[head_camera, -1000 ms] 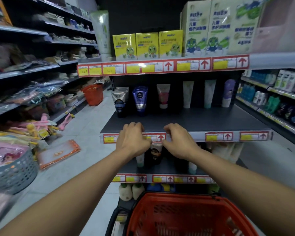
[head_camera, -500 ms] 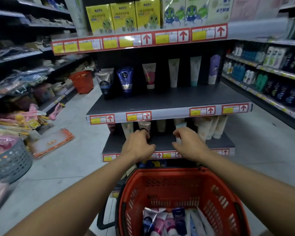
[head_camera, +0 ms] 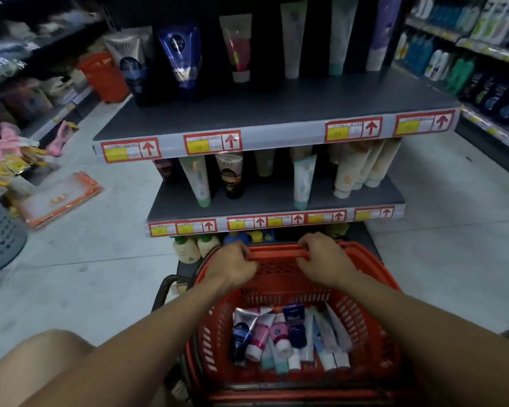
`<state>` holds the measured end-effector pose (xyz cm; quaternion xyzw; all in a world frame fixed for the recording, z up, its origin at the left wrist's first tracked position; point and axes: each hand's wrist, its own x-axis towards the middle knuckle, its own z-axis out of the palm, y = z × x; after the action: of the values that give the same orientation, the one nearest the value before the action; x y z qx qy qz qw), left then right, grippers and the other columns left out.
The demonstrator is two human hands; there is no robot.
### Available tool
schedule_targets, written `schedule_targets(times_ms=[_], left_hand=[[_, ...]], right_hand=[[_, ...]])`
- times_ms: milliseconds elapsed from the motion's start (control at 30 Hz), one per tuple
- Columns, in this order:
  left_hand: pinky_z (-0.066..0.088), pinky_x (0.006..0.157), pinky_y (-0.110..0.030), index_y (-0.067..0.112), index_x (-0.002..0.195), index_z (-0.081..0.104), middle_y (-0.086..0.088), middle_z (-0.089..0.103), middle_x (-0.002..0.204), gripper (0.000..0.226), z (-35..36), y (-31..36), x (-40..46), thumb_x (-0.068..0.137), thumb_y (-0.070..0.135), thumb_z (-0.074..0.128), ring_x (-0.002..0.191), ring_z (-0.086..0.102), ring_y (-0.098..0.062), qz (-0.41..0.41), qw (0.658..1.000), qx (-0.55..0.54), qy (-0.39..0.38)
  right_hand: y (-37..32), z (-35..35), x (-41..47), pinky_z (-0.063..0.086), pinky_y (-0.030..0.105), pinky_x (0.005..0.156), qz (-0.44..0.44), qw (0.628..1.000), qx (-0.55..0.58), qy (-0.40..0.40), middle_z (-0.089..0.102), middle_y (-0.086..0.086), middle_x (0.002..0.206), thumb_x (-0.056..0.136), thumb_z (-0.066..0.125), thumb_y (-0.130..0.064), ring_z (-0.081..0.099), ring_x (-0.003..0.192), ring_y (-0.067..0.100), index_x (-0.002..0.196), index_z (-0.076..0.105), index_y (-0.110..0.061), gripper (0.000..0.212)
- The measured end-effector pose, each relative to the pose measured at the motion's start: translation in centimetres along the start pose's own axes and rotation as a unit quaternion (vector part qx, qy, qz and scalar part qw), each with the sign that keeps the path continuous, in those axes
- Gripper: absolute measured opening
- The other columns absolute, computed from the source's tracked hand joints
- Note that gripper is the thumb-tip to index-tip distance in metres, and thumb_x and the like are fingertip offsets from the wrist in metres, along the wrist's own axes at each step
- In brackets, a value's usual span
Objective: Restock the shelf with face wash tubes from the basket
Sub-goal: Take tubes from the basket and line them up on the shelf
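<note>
A red shopping basket [head_camera: 368,261] sits low in front of me, and several face wash tubes [head_camera: 288,336] lie in its bottom. My left hand [head_camera: 232,267] and my right hand [head_camera: 325,264] both curl their fingers over the basket's far rim, side by side. Above the basket is a grey lower shelf [head_camera: 262,202] with several tubes standing along its back. Higher up, the upper shelf [head_camera: 276,108] has one row of tubes [head_camera: 182,57] at the back and a bare front.
Cream bottles [head_camera: 185,249] stand on the bottom shelf just behind the basket. An orange packet [head_camera: 59,198], a grey perforated basket [head_camera: 0,235] and another red basket [head_camera: 103,76] are on the left. Bottle shelves [head_camera: 465,69] line the right aisle.
Both hands have dropped from the shelf edge down to the basket's far rim. My view has tilted downward, so the tubes inside the basket now show fully.
</note>
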<state>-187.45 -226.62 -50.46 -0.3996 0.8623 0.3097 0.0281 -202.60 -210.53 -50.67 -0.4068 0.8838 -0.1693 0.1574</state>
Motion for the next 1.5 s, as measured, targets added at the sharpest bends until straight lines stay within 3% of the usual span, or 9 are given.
schedule_targets(times_ms=[233, 367, 500, 600, 767, 900, 1033, 1233, 1500], left_hand=[[0.049, 0.075, -0.028, 0.028, 0.084, 0.058, 0.009, 0.066, 0.089, 0.015, 5.3, -3.8, 2.6, 0.085, 0.029, 0.073, 0.085, 0.063, -0.014, -0.078, 0.994, -0.038, -0.062], [0.048, 0.062, -0.021, 0.025, 0.080, 0.063, 0.007, 0.067, 0.081, 0.010, 8.2, -5.7, 3.8, 0.088, 0.021, 0.068, 0.080, 0.066, -0.015, -0.114, 0.987, -0.039, -0.107], [0.056, 0.075, -0.028, 0.022, 0.081, 0.075, 0.001, 0.078, 0.090, 0.038, 11.4, -7.9, 4.9, 0.074, 0.059, 0.069, 0.083, 0.071, -0.020, -0.160, 0.974, -0.030, -0.156], [0.059, 0.087, -0.036, 0.015, 0.103, 0.076, -0.011, 0.077, 0.108, 0.044, 13.9, -9.6, 5.3, 0.082, 0.051, 0.062, 0.097, 0.072, -0.030, -0.194, 0.966, -0.011, -0.169], [0.049, 0.107, -0.042, 0.007, 0.150, 0.042, -0.020, 0.058, 0.143, 0.079, 17.4, -11.7, 4.9, 0.080, 0.039, 0.064, 0.129, 0.058, -0.039, -0.243, 0.955, 0.009, -0.168], [0.044, 0.108, -0.039, 0.000, 0.154, 0.023, -0.025, 0.047, 0.148, 0.099, 19.4, -12.4, 4.2, 0.076, 0.023, 0.080, 0.135, 0.050, -0.040, -0.238, 0.954, 0.048, -0.177], [0.043, 0.107, -0.039, -0.002, 0.157, 0.008, -0.026, 0.036, 0.153, 0.107, 20.9, -12.5, 3.2, 0.082, 0.023, 0.080, 0.135, 0.049, -0.039, -0.194, 0.957, 0.112, -0.183], [0.051, 0.084, -0.041, 0.002, 0.139, 0.036, -0.021, 0.051, 0.131, 0.076, 21.8, -13.6, 2.9, 0.081, 0.022, 0.082, 0.109, 0.064, -0.040, -0.155, 0.977, 0.097, -0.108], [0.052, 0.094, -0.038, 0.009, 0.140, 0.033, -0.015, 0.061, 0.129, 0.093, 22.0, -13.4, 4.0, 0.071, 0.028, 0.093, 0.118, 0.063, -0.034, -0.240, 0.961, 0.056, -0.127]], right_hand=[[3.8, 7.1, 1.6, 0.052, 0.036, 0.093, 0.051, 0.994, 0.009, -0.098, 0.064, 0.008, 0.116, 0.086, 0.067, -0.033, 0.061, 0.108, 0.026, 0.120, 0.065, -0.015, 0.038], [6.3, 11.8, 2.4, 0.055, 0.037, 0.084, 0.084, 0.985, 0.013, -0.152, 0.068, 0.010, 0.105, 0.081, 0.062, -0.031, 0.066, 0.098, 0.031, 0.104, 0.067, -0.015, 0.029], [8.0, 15.7, 2.1, 0.056, 0.037, 0.082, 0.108, 0.973, -0.001, -0.203, 0.072, 0.010, 0.106, 0.080, 0.061, -0.032, 0.068, 0.096, 0.030, 0.106, 0.068, -0.016, 0.031], [8.8, 18.3, 1.8, 0.052, 0.034, 0.088, 0.123, 0.969, 0.001, -0.216, 0.071, 0.012, 0.112, 0.086, 0.063, -0.032, 0.067, 0.102, 0.029, 0.113, 0.068, -0.011, 0.035], [9.9, 21.4, 0.8, 0.045, 0.035, 0.096, 0.170, 0.955, 0.019, -0.242, 0.063, 0.016, 0.128, 0.096, 0.058, -0.036, 0.061, 0.117, 0.033, 0.128, 0.057, -0.006, 0.044], [10.0, 23.2, 0.4, 0.042, 0.033, 0.099, 0.229, 0.946, 0.035, -0.228, 0.061, 0.014, 0.132, 0.095, 0.059, -0.040, 0.057, 0.124, 0.031, 0.132, 0.056, -0.006, 0.049], [9.6, 25.3, 0.5, 0.039, 0.034, 0.104, 0.283, 0.932, 0.058, -0.218, 0.054, 0.015, 0.140, 0.093, 0.060, -0.053, 0.053, 0.129, 0.031, 0.144, 0.039, -0.001, 0.076], [9.8, 26.5, 1.5, 0.044, 0.032, 0.095, 0.319, 0.921, 0.105, -0.198, 0.061, 0.010, 0.131, 0.078, 0.081, -0.050, 0.059, 0.120, 0.028, 0.138, 0.043, -0.007, 0.083], [10.4, 26.6, 2.2, 0.040, 0.024, 0.078, 0.295, 0.923, 0.090, -0.229, 0.071, 0.004, 0.111, 0.080, 0.076, -0.047, 0.066, 0.105, 0.023, 0.117, 0.067, -0.016, 0.049]])
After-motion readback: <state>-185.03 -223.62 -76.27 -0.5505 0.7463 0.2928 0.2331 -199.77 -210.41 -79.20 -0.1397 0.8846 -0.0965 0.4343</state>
